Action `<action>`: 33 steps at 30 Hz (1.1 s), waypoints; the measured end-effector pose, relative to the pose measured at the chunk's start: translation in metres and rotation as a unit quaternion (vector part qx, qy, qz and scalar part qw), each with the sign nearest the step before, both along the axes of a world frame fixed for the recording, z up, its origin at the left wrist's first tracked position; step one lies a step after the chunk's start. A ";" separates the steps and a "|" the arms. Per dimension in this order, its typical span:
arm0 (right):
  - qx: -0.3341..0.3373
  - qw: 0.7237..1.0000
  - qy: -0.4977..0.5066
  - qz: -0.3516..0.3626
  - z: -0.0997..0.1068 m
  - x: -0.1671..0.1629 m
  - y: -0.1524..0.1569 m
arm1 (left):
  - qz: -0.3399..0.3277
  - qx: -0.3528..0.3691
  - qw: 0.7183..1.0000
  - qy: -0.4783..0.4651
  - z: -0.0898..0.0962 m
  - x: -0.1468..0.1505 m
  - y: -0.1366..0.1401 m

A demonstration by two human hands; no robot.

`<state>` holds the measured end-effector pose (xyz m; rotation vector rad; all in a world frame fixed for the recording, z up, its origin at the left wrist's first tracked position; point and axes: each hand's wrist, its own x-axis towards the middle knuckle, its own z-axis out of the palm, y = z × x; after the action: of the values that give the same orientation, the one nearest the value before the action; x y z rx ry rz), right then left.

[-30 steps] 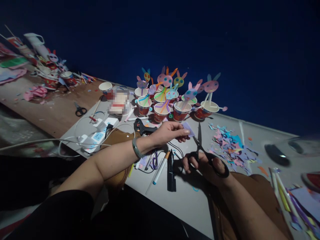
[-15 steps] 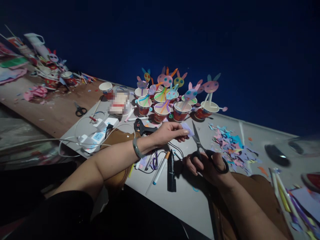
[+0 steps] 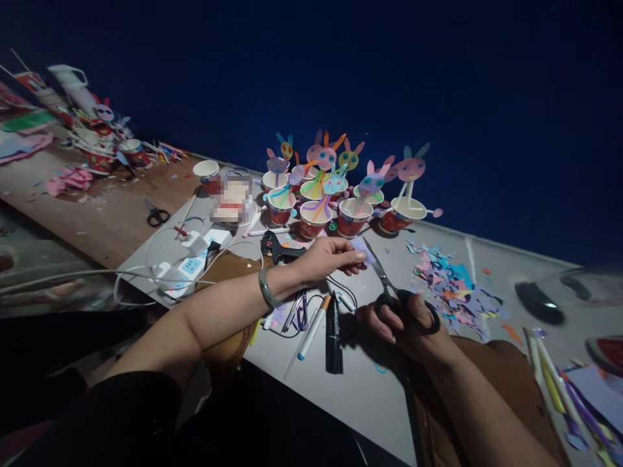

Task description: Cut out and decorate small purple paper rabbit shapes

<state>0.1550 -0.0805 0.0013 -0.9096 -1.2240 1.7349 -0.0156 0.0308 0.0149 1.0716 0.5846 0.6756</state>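
Between the thumb and fingers of my left hand (image 3: 338,255) is a small piece of light purple paper (image 3: 361,249). My right hand (image 3: 406,324) grips black-handled scissors (image 3: 386,280), fingers and thumb through the loops. The scissors point up and left, with their blades at the right edge of the paper; whether they are cutting into it I cannot tell. Below my left hand lie a black marker (image 3: 333,337) and a white marker with an orange end (image 3: 314,327). A black glue gun (image 3: 282,248) rests just left of that hand.
Several paper cups (image 3: 315,220) with paper rabbit figures stand behind my hands. Colourful paper scraps (image 3: 452,285) lie to the right, a power strip (image 3: 192,264) with white cables to the left. Another pair of scissors (image 3: 156,213) is farther left. Balloon-like strips (image 3: 555,389) lie at the lower right.
The scissors have shifted slightly left, and their blades now sit closer to the paper and nearer together. My left hand stays almost in place, still pinching the paper.
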 end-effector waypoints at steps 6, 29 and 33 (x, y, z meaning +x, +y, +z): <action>-0.007 1.000 -0.001 0.002 0.002 -0.002 -0.001 | -0.030 0.010 0.999 0.004 0.001 0.000 -0.004; 0.142 0.908 -0.185 -0.347 -0.026 0.012 0.007 | -0.046 0.156 0.987 0.017 -0.015 0.003 -0.011; 0.147 0.903 -0.220 -0.339 -0.020 0.005 0.003 | -0.062 0.159 0.985 0.018 -0.019 0.004 -0.013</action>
<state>0.1595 -0.0772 -0.0184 -1.3795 -1.1995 0.7901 -0.0118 0.0179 -0.0039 1.4090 0.4437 0.6543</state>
